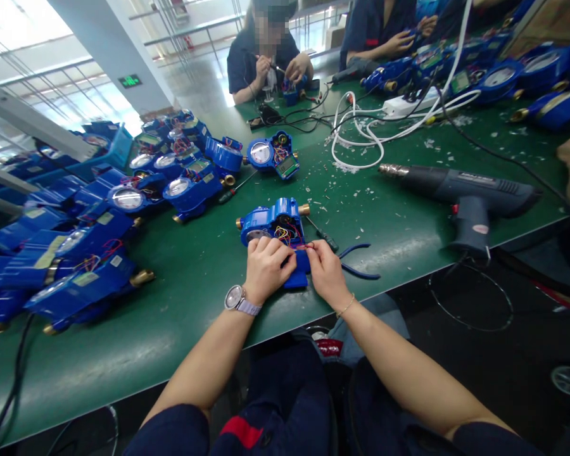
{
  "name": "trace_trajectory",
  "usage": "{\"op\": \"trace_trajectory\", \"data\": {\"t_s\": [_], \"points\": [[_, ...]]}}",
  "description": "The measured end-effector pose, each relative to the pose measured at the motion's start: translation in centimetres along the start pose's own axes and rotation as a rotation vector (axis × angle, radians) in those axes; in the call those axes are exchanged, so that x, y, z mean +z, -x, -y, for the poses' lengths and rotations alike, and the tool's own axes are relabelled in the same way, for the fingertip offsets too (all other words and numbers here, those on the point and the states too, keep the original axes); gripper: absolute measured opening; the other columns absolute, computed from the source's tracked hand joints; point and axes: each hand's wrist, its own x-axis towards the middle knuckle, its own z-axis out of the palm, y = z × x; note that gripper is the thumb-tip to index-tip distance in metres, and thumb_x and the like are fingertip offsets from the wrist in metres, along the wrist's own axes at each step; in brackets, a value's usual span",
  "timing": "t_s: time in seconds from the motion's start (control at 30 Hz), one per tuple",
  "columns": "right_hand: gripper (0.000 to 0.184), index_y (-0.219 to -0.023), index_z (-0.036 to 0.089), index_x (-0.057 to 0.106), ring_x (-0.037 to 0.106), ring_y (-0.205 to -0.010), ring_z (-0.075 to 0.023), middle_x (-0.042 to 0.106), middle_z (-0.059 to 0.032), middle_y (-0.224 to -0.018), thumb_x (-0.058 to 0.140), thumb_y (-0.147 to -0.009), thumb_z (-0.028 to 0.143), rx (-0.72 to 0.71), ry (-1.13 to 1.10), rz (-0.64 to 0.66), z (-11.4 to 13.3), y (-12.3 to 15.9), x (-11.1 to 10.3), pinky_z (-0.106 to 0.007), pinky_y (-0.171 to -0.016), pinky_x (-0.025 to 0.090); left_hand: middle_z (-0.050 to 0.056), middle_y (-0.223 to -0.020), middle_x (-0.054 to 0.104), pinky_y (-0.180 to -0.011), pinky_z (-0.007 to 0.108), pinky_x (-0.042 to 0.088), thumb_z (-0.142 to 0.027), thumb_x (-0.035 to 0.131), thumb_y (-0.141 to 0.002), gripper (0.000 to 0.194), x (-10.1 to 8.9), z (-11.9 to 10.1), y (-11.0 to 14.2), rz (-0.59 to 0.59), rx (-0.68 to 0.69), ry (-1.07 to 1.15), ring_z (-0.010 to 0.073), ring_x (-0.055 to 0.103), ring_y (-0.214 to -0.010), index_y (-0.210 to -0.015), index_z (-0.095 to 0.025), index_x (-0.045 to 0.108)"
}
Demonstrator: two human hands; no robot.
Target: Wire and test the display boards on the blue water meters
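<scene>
A blue water meter (281,209) with brass pipe ends lies on the green bench in front of me, its housing open and thin red, yellow and black wires (285,233) showing. A blue cover (296,280) hangs on its near side, joined by wires. My left hand (267,269) is curled over the meter's near left edge, thumb against the cover; its fingertips are partly hidden. With thumb and forefinger, my right hand (327,271) pinches thin red wires above the cover. Beside it lie blue-handled pliers (361,261) and a screwdriver (323,235).
Many blue meters (99,234) are heaped at the left. Another open meter (272,155) sits ahead. A heat gun (470,193) lies right, near the bench edge. Beyond it are a white power strip (411,104), looping cables and scraps. Co-workers (263,57) sit across the bench.
</scene>
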Motion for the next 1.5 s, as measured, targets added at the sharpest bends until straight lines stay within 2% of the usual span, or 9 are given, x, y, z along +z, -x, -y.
{"op": "trace_trajectory", "data": {"t_s": [0.27, 0.47, 0.67, 0.8, 0.9, 1.07, 1.27, 1.4, 1.5], "points": [[0.021, -0.092, 0.023, 0.046, 0.063, -0.067, -0.0161, 0.066, -0.0014, -0.080, 0.040, -0.092, 0.044, 0.198, -0.387, 0.079, -0.8, -0.2, 0.5, -0.028, -0.059, 0.053, 0.000, -0.069, 0.064, -0.077, 0.038, 0.033, -0.023, 0.060, -0.088, 0.016, 0.1, 0.5, 0.1, -0.055, 0.051, -0.003, 0.0195, 0.052, -0.075, -0.072, -0.023, 0.065], [0.026, -0.096, 0.022, 0.055, 0.065, -0.090, -0.0186, 0.067, -0.0051, -0.097, 0.065, -0.076, 0.036, 0.102, -0.403, 0.130, -0.3, 0.2, 0.1, -0.032, -0.079, 0.056, 0.001, -0.071, 0.064, -0.077, 0.039, 0.034, -0.025, 0.061, -0.088, 0.016, 0.2, 0.6, 0.5, -0.038, 0.021, 0.016, 0.0200, 0.053, -0.076, -0.073, -0.022, 0.064], [0.007, -0.083, 0.021, 0.059, 0.057, -0.110, -0.0243, 0.061, -0.0098, -0.112, 0.062, -0.077, 0.023, -0.046, -0.253, 0.127, 0.4, -0.2, -0.5, -0.040, -0.089, 0.051, 0.001, -0.072, 0.065, -0.078, 0.038, 0.034, -0.027, 0.061, -0.089, 0.016, 0.3, 0.6, 0.6, -0.042, 0.024, 0.014, 0.0205, 0.054, -0.077, -0.074, -0.023, 0.064], [0.004, -0.079, 0.022, 0.058, 0.055, -0.114, -0.0261, 0.063, -0.0096, -0.106, 0.061, -0.077, 0.020, -0.099, -0.207, 0.129, 0.8, -0.4, -0.8, -0.045, -0.103, 0.041, 0.001, -0.071, 0.064, -0.076, 0.038, 0.035, -0.026, 0.061, -0.089, 0.016, 0.3, 0.7, 0.5, -0.043, 0.038, 0.018, 0.0202, 0.053, -0.075, -0.074, -0.022, 0.064], [0.005, -0.080, 0.023, 0.055, 0.059, -0.104, -0.0244, 0.064, -0.0072, -0.099, 0.060, -0.081, 0.024, -0.062, -0.243, 0.128, 0.5, -0.2, -0.5, -0.042, -0.096, 0.045, 0.001, -0.070, 0.064, -0.076, 0.037, 0.035, -0.026, 0.061, -0.089, 0.016, 0.2, 0.6, 0.4, -0.040, 0.043, 0.015, 0.0199, 0.053, -0.075, -0.073, -0.022, 0.064], [0.015, -0.089, 0.024, 0.042, 0.060, -0.068, -0.0174, 0.061, -0.0014, -0.079, 0.043, -0.092, 0.039, 0.132, -0.425, 0.082, -0.4, 0.1, 0.5, -0.031, -0.064, 0.052, 0.001, -0.070, 0.064, -0.077, 0.038, 0.035, -0.024, 0.061, -0.089, 0.016, 0.0, 0.6, 0.4, -0.038, 0.051, 0.033, 0.0194, 0.053, -0.075, -0.073, -0.022, 0.064], [0.021, -0.086, 0.023, 0.045, 0.065, -0.076, -0.0174, 0.068, -0.0037, -0.084, 0.047, -0.090, 0.044, 0.200, -0.534, 0.156, 0.0, -0.2, -0.1, -0.032, -0.072, 0.055, 0.001, -0.069, 0.063, -0.077, 0.038, 0.035, -0.023, 0.061, -0.088, 0.017, 0.2, 0.7, 0.6, -0.029, 0.038, 0.042, 0.0195, 0.052, -0.076, -0.071, -0.023, 0.064], [0.028, -0.094, 0.022, 0.056, 0.066, -0.086, -0.0187, 0.068, -0.0040, -0.092, 0.067, -0.076, 0.041, 0.131, -0.445, 0.152, 0.2, -0.1, -0.1, -0.034, -0.081, 0.055, 0.001, -0.070, 0.064, -0.076, 0.038, 0.035, -0.026, 0.061, -0.090, 0.017, 0.0, 0.8, 0.7, -0.027, 0.043, 0.042, 0.0196, 0.053, -0.076, -0.073, -0.023, 0.063], [0.022, -0.094, 0.022, 0.061, 0.064, -0.098, -0.0220, 0.067, -0.0072, -0.103, 0.066, -0.075, 0.032, 0.043, -0.335, 0.131, 0.5, 0.1, -0.1, -0.037, -0.084, 0.053, 0.001, -0.071, 0.064, -0.076, 0.038, 0.035, -0.027, 0.061, -0.090, 0.017, 0.0, 0.8, 0.7, -0.024, 0.040, 0.049, 0.0197, 0.053, -0.076, -0.074, -0.022, 0.064]]}}
